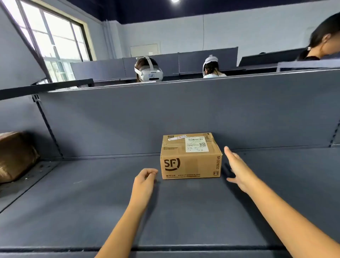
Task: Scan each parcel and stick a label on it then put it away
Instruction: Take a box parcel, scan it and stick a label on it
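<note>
1 box (191,158), 1 brown parcel (16,156), 2 hands (144,182) (239,169).

We look along a dark grey shelf board (92,211) that runs up to a plain grey back panel (165,110), with a slotted upright (47,125) at the panel's left edge. Above the panel's top edge we see three people: one wearing a white headset (149,70), a second with a white strap over the head (211,68), and a third with dark tied-back hair (323,40) at the far right. Low grey partitions (202,59) stand behind them. A large window (55,36) fills the upper left, a pale board (144,50) hangs on the far wall, and a ceiling light (174,1) glows at the top.
</note>
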The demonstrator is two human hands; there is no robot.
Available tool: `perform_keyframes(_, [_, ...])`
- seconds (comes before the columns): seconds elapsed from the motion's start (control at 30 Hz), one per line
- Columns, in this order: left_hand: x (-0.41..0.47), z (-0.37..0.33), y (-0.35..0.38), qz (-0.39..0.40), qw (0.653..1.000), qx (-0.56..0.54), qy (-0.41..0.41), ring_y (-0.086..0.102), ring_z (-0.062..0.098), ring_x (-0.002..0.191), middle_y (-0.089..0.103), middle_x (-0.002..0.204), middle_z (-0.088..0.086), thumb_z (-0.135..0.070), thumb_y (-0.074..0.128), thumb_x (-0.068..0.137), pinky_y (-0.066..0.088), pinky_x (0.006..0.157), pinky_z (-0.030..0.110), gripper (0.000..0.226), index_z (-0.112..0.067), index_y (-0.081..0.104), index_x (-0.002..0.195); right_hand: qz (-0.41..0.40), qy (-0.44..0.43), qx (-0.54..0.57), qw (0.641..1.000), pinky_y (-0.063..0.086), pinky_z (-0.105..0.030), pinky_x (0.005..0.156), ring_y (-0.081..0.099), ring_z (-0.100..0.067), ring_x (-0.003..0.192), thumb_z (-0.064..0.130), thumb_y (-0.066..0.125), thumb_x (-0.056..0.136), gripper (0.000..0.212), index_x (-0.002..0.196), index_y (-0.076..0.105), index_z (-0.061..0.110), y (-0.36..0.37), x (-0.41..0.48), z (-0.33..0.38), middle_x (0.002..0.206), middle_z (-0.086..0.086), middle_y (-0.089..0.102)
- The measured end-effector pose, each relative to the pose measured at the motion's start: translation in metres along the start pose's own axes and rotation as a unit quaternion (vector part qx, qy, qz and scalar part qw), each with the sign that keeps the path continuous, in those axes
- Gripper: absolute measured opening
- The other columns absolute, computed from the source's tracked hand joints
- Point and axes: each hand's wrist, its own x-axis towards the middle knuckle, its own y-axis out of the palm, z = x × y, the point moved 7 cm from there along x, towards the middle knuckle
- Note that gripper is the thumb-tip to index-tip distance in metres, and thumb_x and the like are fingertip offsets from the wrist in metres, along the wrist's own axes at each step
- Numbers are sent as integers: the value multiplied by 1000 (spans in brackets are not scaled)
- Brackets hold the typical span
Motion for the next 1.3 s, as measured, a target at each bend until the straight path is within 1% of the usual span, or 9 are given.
perform_keyframes(0.27, [15,10,10,8,1000,0,-26,50,17,123,52,133,-1,-14,44,96,38,108,42,36,-19,48,132,25,49,12,998,30,-49,111,31,-25,139,65,32,91,62,143,32,32,14,33,-11,149,1,36])
perform_keyframes(0.4, [18,0,15,19,999,4,-26,42,16,132,42,145,-3,-16,42,97,34,112,41,47,-19,36,144,36,76,5,996,37,-49,105,36,-29,133,75,40,81,81,148,14,39,19,47,-10,149,1,36])
perform_keyframes(0.53, [16,-10,21,23,999,-16,-19,52,7,113,55,121,-11,-14,43,97,42,97,28,36,-26,45,131,49,142,85,985,44,-47,97,52,-28,116,69,67,65,84,134,40,30,21,54,-17,129,1,48])
perform_keyframes(0.7, [19,-5,12,-5,999,-25,-22,56,9,111,62,111,-14,-16,46,95,45,99,35,27,-31,51,116,111,166,87,976,39,-39,91,54,-22,101,63,73,63,67,113,57,22,30,53,-18,111,-4,59])
perform_keyframes(0.87, [14,-6,-1,-27,996,-70,-44,65,14,95,70,102,-2,-12,41,97,48,75,24,24,-19,63,105,140,133,131,972,43,-50,90,53,-28,100,36,69,78,36,109,58,21,30,57,-8,109,-8,57])
perform_keyframes(0.97, [15,-1,-22,-87,990,-91,-57,65,15,85,70,99,3,-12,42,96,47,75,27,24,-16,66,97,147,75,167,972,47,-40,77,54,-22,97,26,63,83,29,111,58,21,33,58,1,111,-6,59])
perform_keyframes(1.1, [13,9,-46,-145,982,-105,-68,62,17,80,66,98,5,-9,42,95,45,74,28,23,-13,64,93,172,1,211,962,49,-34,67,60,-18,91,18,61,83,41,122,49,23,39,54,12,111,-6,63])
perform_keyframes(1.23, [1,14,-49,-148,983,-84,-69,59,19,80,64,93,3,-5,41,94,46,73,26,23,-7,64,93,192,-16,276,942,48,-42,80,59,-22,99,11,53,88,36,122,48,23,47,52,11,112,-5,62])
perform_keyframes(1.3, [-7,13,-50,-154,983,-79,-63,59,18,79,63,90,3,-2,41,94,45,71,25,22,-6,63,92,213,-22,283,935,48,-43,83,59,-22,100,15,66,75,47,119,50,25,51,49,14,111,-5,63])
